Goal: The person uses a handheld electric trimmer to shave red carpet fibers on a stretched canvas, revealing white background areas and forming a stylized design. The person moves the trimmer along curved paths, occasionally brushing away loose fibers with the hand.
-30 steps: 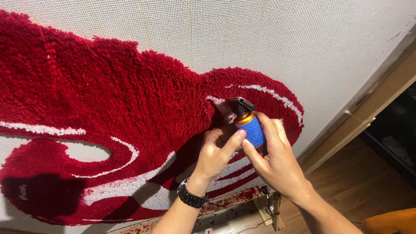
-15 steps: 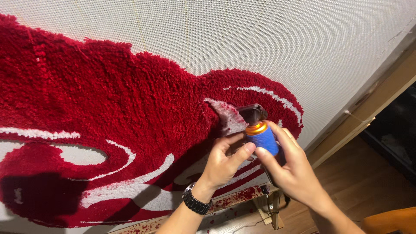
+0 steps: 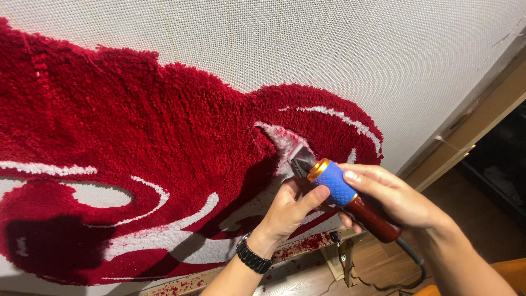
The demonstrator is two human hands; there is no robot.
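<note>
Right hand (image 3: 400,200) at lower right of the frame, fingers closed around a corded trimmer (image 3: 342,192) with blue grip, left hand (image 3: 287,211) just beside it, thumb on the grip, metal head against the red and white tufted rug (image 3: 137,142) on pale cloth (image 3: 329,49)

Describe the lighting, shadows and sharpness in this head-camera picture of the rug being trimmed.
Head view: warm light; a dark shadow lies on the red rug at lower left; both hands, left hand and right hand, and the trimmer look sharp; the floor at right is dim.
</note>
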